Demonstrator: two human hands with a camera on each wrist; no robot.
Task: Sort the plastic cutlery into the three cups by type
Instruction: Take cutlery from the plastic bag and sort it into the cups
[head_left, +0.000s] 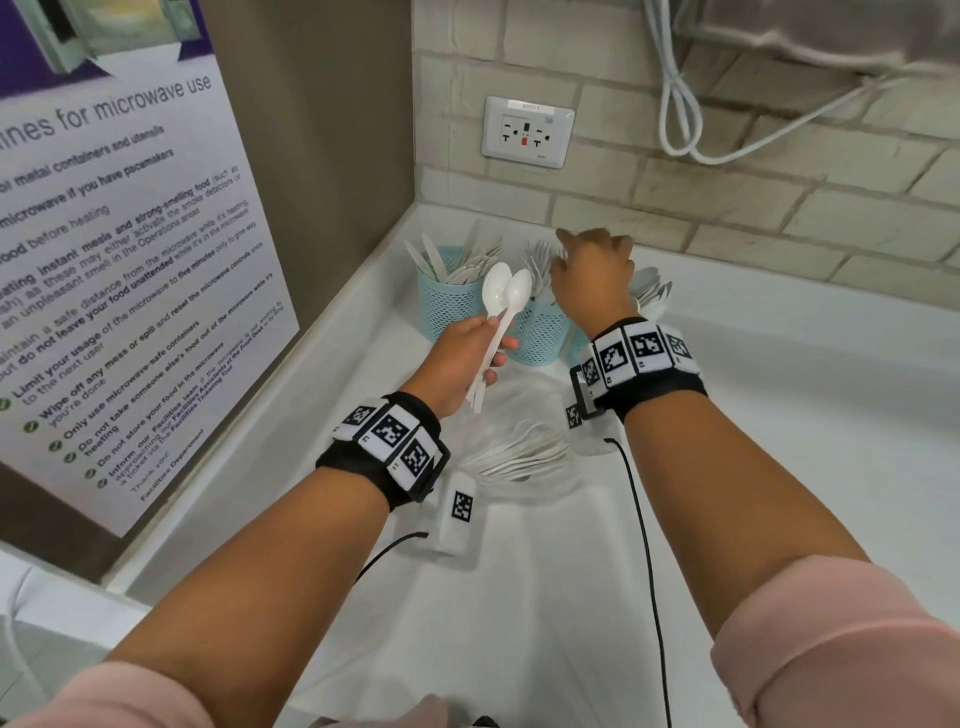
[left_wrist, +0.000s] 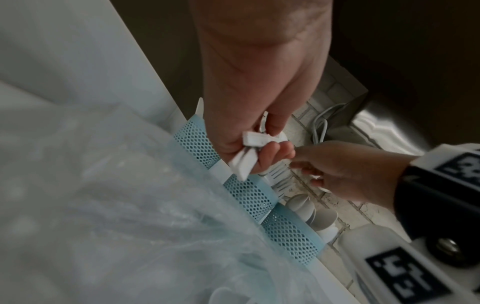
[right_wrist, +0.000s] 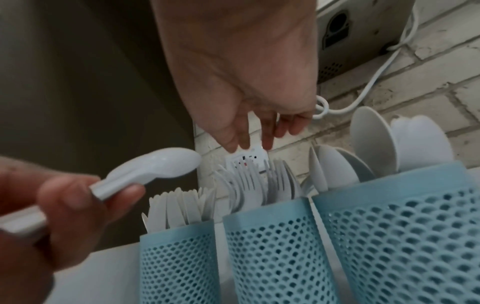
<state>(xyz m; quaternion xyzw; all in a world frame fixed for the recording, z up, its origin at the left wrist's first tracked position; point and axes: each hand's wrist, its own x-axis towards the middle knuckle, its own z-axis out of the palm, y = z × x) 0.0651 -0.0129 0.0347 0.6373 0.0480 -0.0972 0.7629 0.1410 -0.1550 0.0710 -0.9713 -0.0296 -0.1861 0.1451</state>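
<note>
Holding two white spoons (head_left: 506, 296) by the handles, left hand (head_left: 460, 358) clamps them before the cups in the head view. Left wrist: handle ends pinched; light, slick, so grip mid-handle. Right wrist: right hand (right_wrist: 249, 115) empty, fingers loose above the fork cup (right_wrist: 270, 246).

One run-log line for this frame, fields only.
left hand: grips spoons | right hand: open above fork cup | knife cup left, spoon cup right
</note>
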